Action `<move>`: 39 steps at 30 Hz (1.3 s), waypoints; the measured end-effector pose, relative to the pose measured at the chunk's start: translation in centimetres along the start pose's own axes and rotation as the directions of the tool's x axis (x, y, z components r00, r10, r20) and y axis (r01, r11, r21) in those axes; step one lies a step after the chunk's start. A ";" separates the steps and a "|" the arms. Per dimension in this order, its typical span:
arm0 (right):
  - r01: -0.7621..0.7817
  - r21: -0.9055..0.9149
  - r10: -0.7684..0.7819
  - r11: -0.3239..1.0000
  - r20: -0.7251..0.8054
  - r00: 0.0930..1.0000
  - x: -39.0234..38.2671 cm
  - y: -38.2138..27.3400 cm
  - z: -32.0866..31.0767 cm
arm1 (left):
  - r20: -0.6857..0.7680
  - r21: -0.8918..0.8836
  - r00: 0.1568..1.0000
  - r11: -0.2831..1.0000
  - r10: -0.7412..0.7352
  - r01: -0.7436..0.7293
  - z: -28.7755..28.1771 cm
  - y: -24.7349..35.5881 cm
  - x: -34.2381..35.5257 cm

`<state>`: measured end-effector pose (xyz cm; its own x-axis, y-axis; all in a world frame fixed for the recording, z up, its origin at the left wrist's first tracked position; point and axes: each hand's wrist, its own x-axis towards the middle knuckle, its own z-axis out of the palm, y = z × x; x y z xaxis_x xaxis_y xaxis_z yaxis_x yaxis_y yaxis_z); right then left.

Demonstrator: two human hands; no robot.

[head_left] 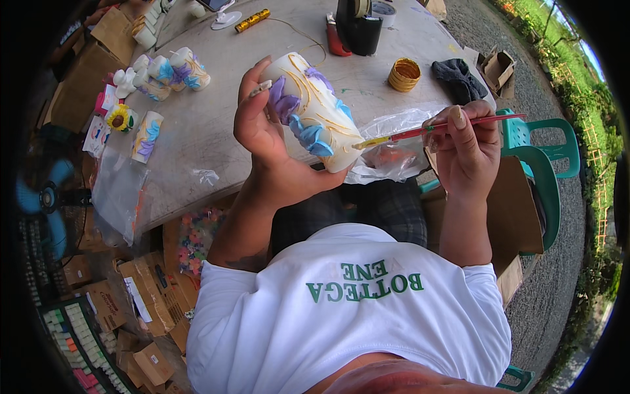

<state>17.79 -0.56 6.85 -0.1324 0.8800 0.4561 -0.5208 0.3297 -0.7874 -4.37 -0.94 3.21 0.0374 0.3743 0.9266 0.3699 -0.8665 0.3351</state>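
Observation:
A white pillar candle [319, 111] with raised purple and blue flowers and gold lines is held tilted above the table. My left hand [266, 134] grips it, thumb at the lower end and fingers round the upper end. Between the fingertips of my right hand [464, 141] is a thin red paintbrush [420, 132]. Its yellowish bristles touch the candle's lower right side. A small gold-coated pot [404, 75] stands beyond my right hand. Crumpled clear plastic [387, 157] lies at the table edge under the brush.
Several decorated candles [150, 137] stand or lie at the left of the table [216, 85]. A black tape dispenser [359, 29], a gold thread spool [252, 20] and a dark cloth [459, 80] are farther back. Green chairs [551, 190] are at right, cardboard boxes [154, 295] and a blue fan [47, 197] at lower left.

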 end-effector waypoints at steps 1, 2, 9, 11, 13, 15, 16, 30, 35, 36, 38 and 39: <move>-0.002 0.017 0.002 1.000 0.004 1.000 0.0 0.0 0.0 | 0.001 0.004 1.000 1.000 0.003 -0.003 0.0 0.0 0.1; -0.004 0.035 0.003 0.999 0.008 1.000 0.1 0.0 0.0 | 0.001 0.007 1.000 1.000 0.006 -0.006 0.0 0.1 0.1; 0.007 -0.010 -0.007 1.000 -0.008 1.000 -0.1 0.0 0.1 | 0.029 0.028 1.000 1.000 0.002 -0.003 0.0 0.7 0.5; 0.005 -0.001 -0.005 1.000 -0.035 0.999 -0.1 -0.2 0.6 | 0.027 0.041 1.000 0.999 0.009 -0.010 0.0 0.5 0.3; -0.006 -0.023 0.006 1.000 -0.006 1.000 -0.1 -0.2 0.6 | 0.029 0.065 0.999 0.997 0.027 -0.029 0.0 0.4 0.3; -0.009 -0.042 0.009 0.999 0.000 1.000 -0.2 -0.2 0.6 | 0.027 0.069 0.999 0.997 0.038 -0.039 0.1 0.4 0.3; -0.009 -0.047 0.009 0.999 -0.005 1.000 -0.2 -0.2 0.6 | 0.023 0.064 0.999 0.997 0.037 -0.039 0.1 0.4 0.3; -0.039 0.031 0.041 0.999 -0.051 0.998 0.1 -0.1 -0.1 | 0.009 0.032 1.000 0.999 0.017 -0.017 0.1 0.5 0.1; -0.069 0.058 0.069 0.996 -0.008 0.998 0.2 0.4 -0.8 | 0.011 0.036 1.000 0.999 -0.018 0.017 0.1 0.9 0.2; -0.066 0.050 0.067 0.997 -0.010 0.998 0.2 0.6 -1.2 | 0.015 0.025 0.999 0.999 -0.038 0.037 0.0 0.9 0.2; -0.056 0.033 0.057 0.998 -0.018 0.998 0.5 0.9 -2.1 | 0.028 0.000 0.997 0.997 -0.073 0.073 -0.2 0.6 0.0; -0.036 0.013 0.036 0.999 -0.040 0.999 0.8 0.7 -2.7 | 0.029 -0.016 0.996 0.996 -0.084 0.084 -0.3 0.3 -0.2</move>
<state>19.58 1.32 5.57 -0.1172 0.9044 0.4103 -0.5263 0.2938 -0.7979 -4.56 -1.39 3.22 0.0334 0.4549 0.8899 0.3572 -0.8370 0.4144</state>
